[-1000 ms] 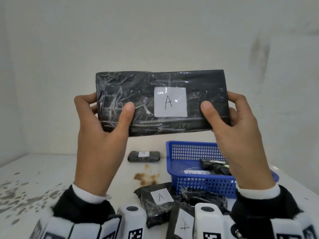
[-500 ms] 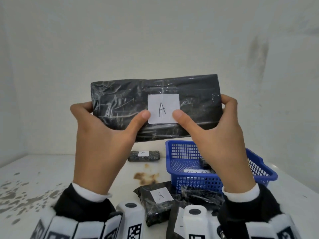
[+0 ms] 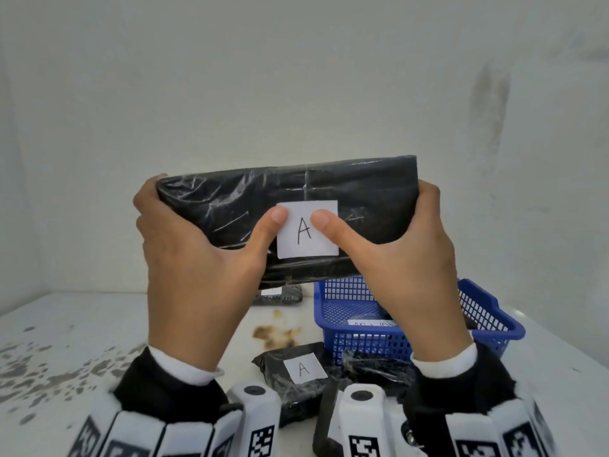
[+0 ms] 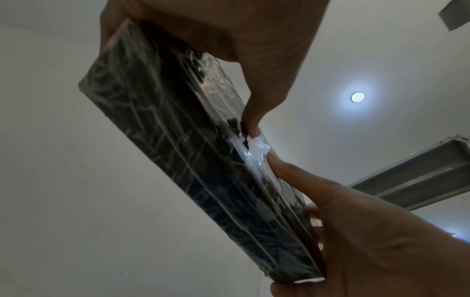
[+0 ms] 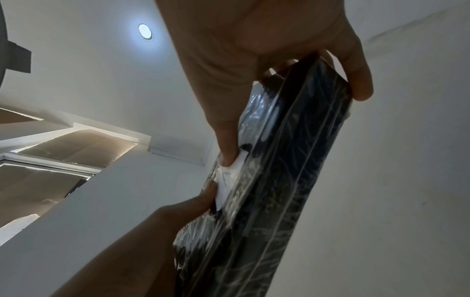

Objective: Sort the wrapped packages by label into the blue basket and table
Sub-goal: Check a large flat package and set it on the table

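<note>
I hold a long black wrapped package [image 3: 362,199] upright in front of me, above the white table [image 3: 82,324]. Its white label [image 3: 304,239] reads "A". My left hand [image 3: 197,245] grips its left end and my right hand [image 3: 412,255] grips its right end. Both thumbs press on the label's upper corners. The left wrist view shows the package [image 4: 178,160] edge-on, and so does the right wrist view [image 5: 279,201]. The blue basket [image 3: 487,311] stands on the table at the right, below my right hand.
The basket holds a dark package with a white label [image 3: 372,323], partly hidden. On the table lie an "A" package [image 3: 296,374], more wrapped packages [image 3: 372,367] by the basket's front, and a small one [image 3: 280,295] further back. A brown stain [image 3: 273,334] marks the middle.
The package has come down lower in the view and its top has tipped away. Both thumbs have slid inward from the ends onto the label.
</note>
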Tool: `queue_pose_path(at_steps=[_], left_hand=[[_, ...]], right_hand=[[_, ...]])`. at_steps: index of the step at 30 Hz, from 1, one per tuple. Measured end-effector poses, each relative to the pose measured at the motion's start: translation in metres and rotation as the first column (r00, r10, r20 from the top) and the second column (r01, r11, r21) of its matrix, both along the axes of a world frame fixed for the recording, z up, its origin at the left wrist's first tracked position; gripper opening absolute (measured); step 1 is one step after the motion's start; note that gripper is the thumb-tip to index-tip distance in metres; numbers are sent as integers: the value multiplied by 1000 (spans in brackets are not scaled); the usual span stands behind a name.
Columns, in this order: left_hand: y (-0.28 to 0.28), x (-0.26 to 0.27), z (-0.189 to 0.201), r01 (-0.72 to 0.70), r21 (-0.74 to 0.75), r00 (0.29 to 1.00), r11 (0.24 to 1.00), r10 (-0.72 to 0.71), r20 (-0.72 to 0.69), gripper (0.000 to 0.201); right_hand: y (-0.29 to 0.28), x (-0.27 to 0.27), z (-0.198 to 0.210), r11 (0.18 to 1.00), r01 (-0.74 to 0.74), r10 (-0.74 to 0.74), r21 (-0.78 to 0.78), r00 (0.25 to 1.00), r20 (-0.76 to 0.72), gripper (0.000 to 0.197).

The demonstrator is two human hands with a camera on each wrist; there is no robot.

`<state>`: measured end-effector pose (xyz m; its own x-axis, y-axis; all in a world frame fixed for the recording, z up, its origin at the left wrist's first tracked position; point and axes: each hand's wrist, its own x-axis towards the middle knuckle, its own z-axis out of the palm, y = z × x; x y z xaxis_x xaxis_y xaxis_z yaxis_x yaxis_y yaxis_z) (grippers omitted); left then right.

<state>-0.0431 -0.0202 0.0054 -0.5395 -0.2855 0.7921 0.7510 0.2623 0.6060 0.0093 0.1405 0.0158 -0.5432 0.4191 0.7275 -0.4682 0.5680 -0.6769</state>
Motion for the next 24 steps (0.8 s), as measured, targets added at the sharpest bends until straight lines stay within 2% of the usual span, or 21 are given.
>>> queue_pose_path(at_steps=[6,10,14,16,20,24], left_hand=[[-5,3,2,39,15,999,999,-39,17,85],[-4,3,2,65,27,996,998,-66,53,84],[-5,2,3,78,60,991,995,-84,102,94],[-6,2,5,100,102,988,990,-111,111,81],[-10,2,7,144,179,980,973,-166,113,44],[-9,4,10,162,221,974,962,-191,119,36]], right_hand=[[2,-2,0,999,-8,8,-37,1000,-4,82],[4,-2,0,998,-29,28,-55,1000,-14,91],[6,-3,2,996,-54,53,-76,999,-10,66],[7,-4,3,993,-71,71,-96,997,-2,56],[9,-4,4,987,-109,111,-120,994,14,48],[8,-4,4,985,-119,124,-128,992,31,42]])
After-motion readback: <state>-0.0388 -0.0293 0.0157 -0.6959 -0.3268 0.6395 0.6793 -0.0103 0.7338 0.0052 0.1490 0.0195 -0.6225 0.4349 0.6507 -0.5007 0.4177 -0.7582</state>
